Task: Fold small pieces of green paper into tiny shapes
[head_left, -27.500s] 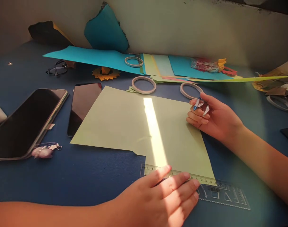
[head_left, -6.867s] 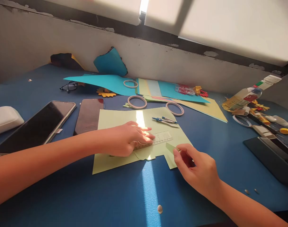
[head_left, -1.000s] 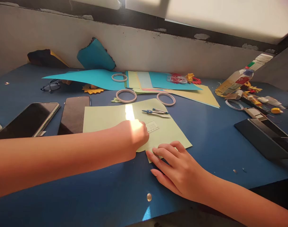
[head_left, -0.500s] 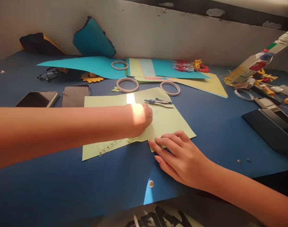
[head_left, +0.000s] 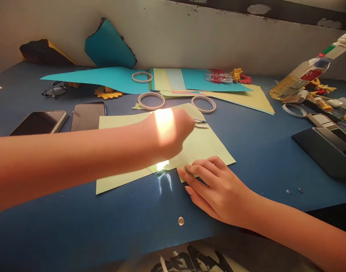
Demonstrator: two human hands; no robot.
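- Since the blue table (head_left: 104, 223) gives firm backing, it seems best to work the paper flat against it, not lifted.
- Pale green sheet (head_left: 197, 145): lying on the table in front of the person. Take its middle as the clock's centre, 12 pointing away from the person.
- Left hand (head_left: 180, 126): near 1 o'clock over the sheet, curled like a loose fist, fingertips hidden, so I cannot tell what, if anything, it holds. Its forearm (head_left: 76, 155) crosses the 9 o'clock side; angling that aside would probably clear the view.
- Right hand (head_left: 215, 189): at 5 o'clock, fingers half bent and loosely spread, tips resting on paper, nothing visibly gripped. Light, even pressure looks right; pushing harder might crease or skew the edge.
- Compass (head_left: 201, 121): on the sheet at 2 o'clock, partly behind the left hand. Its tip could snag, so the hand had better give it room.
- Small green flap (head_left: 182, 179): at 5 o'clock, partly under the right fingers. I cannot tell whether it is joined to the sheet; squaring its edges before pressing would likely help.
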